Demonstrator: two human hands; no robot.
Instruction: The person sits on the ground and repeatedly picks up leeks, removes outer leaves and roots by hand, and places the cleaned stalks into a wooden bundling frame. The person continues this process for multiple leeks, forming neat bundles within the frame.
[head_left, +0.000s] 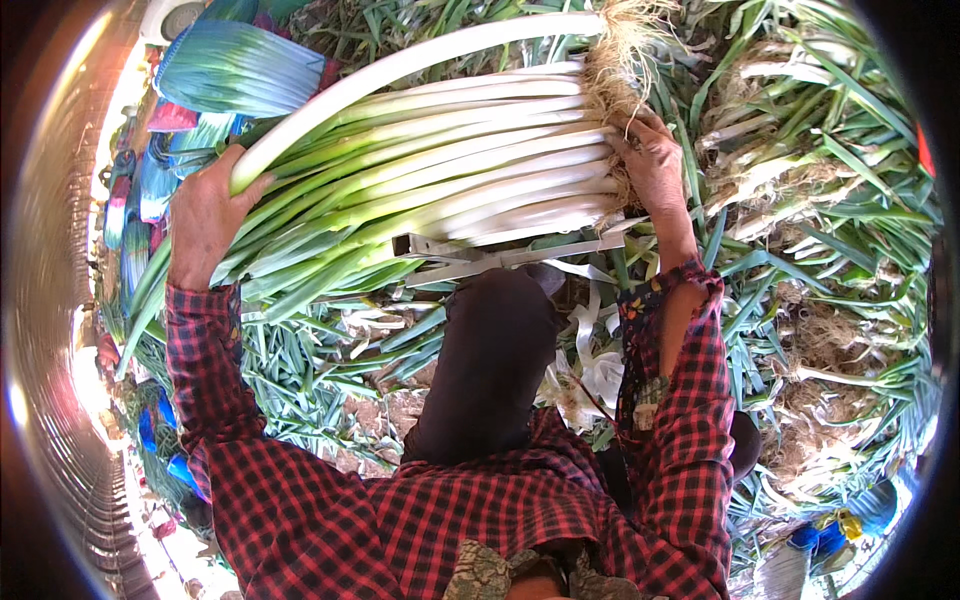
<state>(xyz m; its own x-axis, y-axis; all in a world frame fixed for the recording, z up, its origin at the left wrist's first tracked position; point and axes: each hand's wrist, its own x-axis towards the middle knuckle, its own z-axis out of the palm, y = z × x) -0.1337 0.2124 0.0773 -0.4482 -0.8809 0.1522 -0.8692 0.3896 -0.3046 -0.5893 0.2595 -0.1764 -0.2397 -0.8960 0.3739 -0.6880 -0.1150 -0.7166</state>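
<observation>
A thick bundle of long green onions (480, 157) lies across a metal frame (517, 257) before me, its roots to the right and its green leaves to the left. My left hand (214, 210) holds one large, curved green onion (420, 60) at its green part; this stalk arches over the far side of the bundle, and its roots hang at the upper right. My right hand (651, 157) is at the bundle's root ends, its fingers partly hidden among the roots. Whether it grips any stalk cannot be told.
Loose green onions (810, 217) with roots are heaped along the right. Tied leaf bundles (236, 67) stand at the upper left. Cut leaves (300, 375) litter the ground around my leg, and a pale plastic strip (596, 345) lies near the frame.
</observation>
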